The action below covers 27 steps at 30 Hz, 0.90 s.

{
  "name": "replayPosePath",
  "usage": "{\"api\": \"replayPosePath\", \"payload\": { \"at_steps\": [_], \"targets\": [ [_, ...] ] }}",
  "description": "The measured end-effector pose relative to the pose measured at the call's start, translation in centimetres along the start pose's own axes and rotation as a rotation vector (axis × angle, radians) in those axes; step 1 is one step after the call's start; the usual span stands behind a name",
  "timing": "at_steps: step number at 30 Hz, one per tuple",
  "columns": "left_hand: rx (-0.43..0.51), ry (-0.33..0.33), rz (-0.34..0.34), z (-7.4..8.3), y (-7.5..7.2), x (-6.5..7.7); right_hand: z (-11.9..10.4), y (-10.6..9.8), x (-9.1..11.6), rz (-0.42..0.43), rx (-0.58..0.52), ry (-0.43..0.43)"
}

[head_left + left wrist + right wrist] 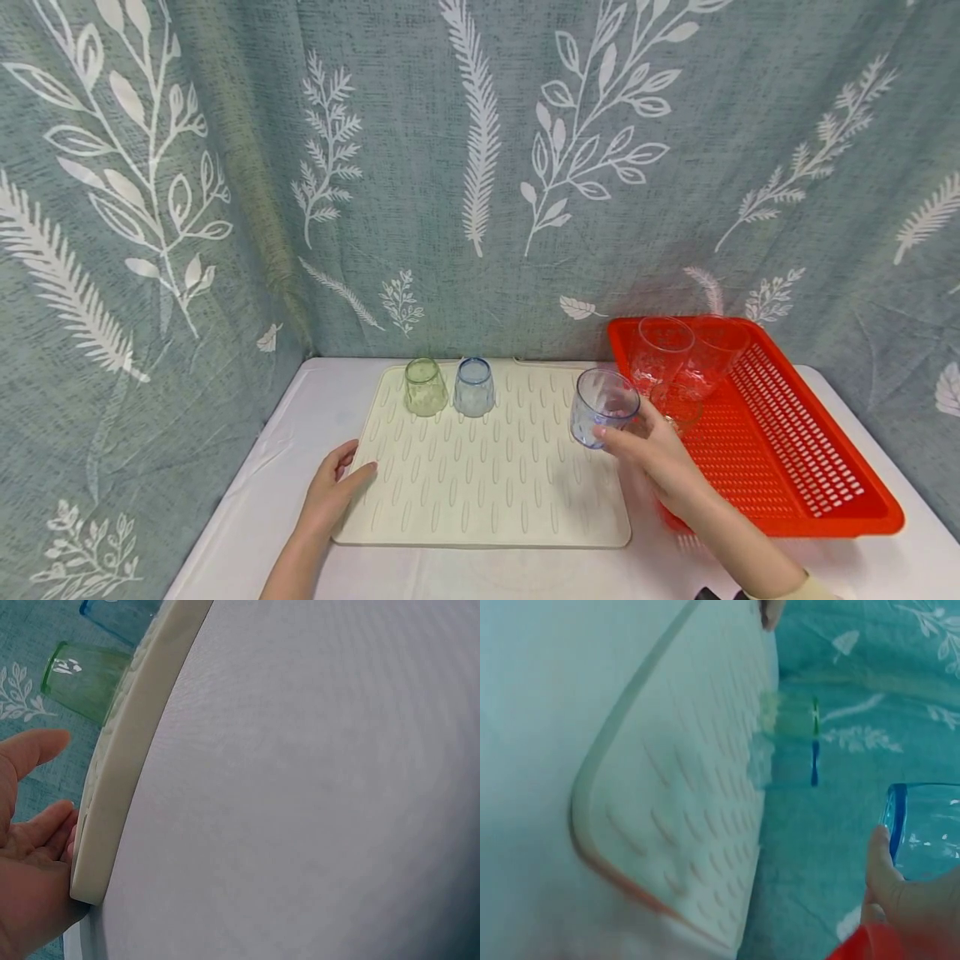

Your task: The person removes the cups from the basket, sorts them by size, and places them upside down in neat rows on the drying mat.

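My right hand [660,454] grips a clear, blue-tinted glass [588,417], thumb on its near side, raised over the right part of a cream ridged drying tray [465,500]. In the right wrist view the thumb lies by the dark blue edge of this glass [934,829]. A green glass [426,392] and a blue glass [474,392] stand side by side at the tray's back left. My left hand [330,492] is at the tray's left edge, thumb and fingers spread apart; in the left wrist view its fingers [49,829] are beside the tray's rim.
A red perforated plastic basket [840,442] stands right of the tray, with several clear glasses [660,354] toward its back left. The white table [262,467] runs around both. A green leaf-patterned curtain [420,167] hangs behind and at the sides.
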<state>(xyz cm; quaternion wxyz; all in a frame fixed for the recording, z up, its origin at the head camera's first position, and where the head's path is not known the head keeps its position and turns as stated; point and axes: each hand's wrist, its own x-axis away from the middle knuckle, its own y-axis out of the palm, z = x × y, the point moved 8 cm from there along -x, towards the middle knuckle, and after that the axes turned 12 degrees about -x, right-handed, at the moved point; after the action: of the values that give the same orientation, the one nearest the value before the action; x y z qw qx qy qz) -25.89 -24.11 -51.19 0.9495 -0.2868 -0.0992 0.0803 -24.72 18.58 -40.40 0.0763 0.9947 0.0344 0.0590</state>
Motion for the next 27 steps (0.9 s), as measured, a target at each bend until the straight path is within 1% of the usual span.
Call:
{"api": "replayPosePath", "payload": {
  "at_steps": [6,11,14,22,27],
  "targets": [
    [0.001,0.002,0.004,0.0,0.0,0.1,1.5,1.6,-0.2,-0.035,0.011,-0.004],
    [0.011,0.008,0.005,0.0,-0.1,0.1,2.7,2.4,-0.3,-0.031,0.042,-0.016],
    [0.015,0.009,0.003,0.0,-0.1,0.1,3.4,2.8,-0.4,-0.024,0.047,-0.001],
    [0.007,0.015,-0.002,0.2,-0.2,0.2,5.2,3.3,-0.7,-0.002,0.059,0.016],
    [0.001,0.007,-0.01,0.3,-0.1,0.3,6.1,3.3,-1.0,0.009,0.11,0.012]
  ]
}}
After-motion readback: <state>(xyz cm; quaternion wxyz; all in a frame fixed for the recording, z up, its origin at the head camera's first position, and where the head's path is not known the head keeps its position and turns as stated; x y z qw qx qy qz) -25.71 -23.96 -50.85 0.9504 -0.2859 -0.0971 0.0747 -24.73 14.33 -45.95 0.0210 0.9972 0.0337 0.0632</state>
